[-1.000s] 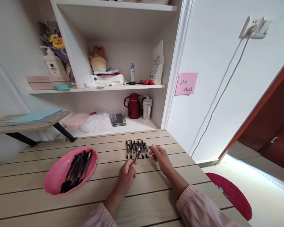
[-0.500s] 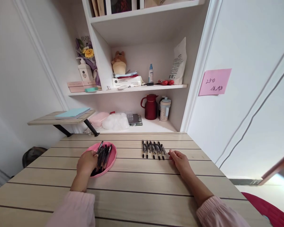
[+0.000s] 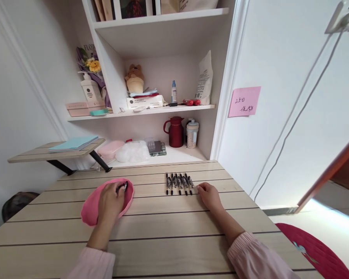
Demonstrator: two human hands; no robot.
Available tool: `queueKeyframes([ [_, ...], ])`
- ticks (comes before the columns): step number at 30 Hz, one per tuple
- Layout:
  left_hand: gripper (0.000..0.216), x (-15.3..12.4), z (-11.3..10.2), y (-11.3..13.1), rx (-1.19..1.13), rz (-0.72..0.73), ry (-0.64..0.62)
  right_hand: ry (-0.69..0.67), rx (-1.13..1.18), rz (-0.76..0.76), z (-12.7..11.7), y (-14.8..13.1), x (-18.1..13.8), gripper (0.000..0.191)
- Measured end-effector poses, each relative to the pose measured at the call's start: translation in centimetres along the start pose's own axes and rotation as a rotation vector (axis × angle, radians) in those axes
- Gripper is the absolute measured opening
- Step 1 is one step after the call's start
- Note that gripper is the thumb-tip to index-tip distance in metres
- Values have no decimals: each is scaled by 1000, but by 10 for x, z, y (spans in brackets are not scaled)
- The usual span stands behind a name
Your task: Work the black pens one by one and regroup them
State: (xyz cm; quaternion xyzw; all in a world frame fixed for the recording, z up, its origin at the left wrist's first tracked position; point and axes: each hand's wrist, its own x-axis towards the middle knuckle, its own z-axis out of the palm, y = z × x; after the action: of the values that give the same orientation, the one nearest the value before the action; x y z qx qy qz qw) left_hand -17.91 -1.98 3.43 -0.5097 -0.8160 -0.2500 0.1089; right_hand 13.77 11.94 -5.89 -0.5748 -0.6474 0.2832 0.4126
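My left hand lies over the pink tray on the wooden table, its fingers curled around black pens whose tips stick out past my knuckles. Most of the tray's pens are hidden under the hand. To the right, several black pens lie side by side in a row on the table. My right hand rests on the table just right of that row, fingers bent, with the fingertips close to the last pen; I cannot make out anything in it.
Behind the table a white shelf unit holds a red jug, a cup, a pink box and a plastic bag. A pink note is stuck on the wall. A red mat lies on the floor right.
My left hand left the row of pens, where it held one pen, and went left into the pink tray, closing over the pens there. My right hand stayed beside the row.
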Motion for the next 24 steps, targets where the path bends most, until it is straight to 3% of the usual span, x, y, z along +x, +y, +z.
queueKeyframes([
  [2, 30, -11, 12, 30, -187, 159, 31, -14, -174, -43, -1, -7, 1, 22],
  [4, 27, -24, 26, 60, -339, 276, -17, -33, -278, -52, 0, -12, 3, 20],
  [9, 21, -54, 55, 114, -495, 419, -193, -47, -360, -32, 4, -18, 4, 18],
  [12, 20, -61, 65, 127, -526, 421, -254, -70, -430, -15, 9, -23, 1, 17],
  [18, 18, -63, 78, 135, -702, 287, -346, -145, -641, 2, 17, -35, -8, 22],
  [24, 16, -60, 91, 139, -845, 155, -375, -104, -587, 51, 10, -39, -7, 20],
])
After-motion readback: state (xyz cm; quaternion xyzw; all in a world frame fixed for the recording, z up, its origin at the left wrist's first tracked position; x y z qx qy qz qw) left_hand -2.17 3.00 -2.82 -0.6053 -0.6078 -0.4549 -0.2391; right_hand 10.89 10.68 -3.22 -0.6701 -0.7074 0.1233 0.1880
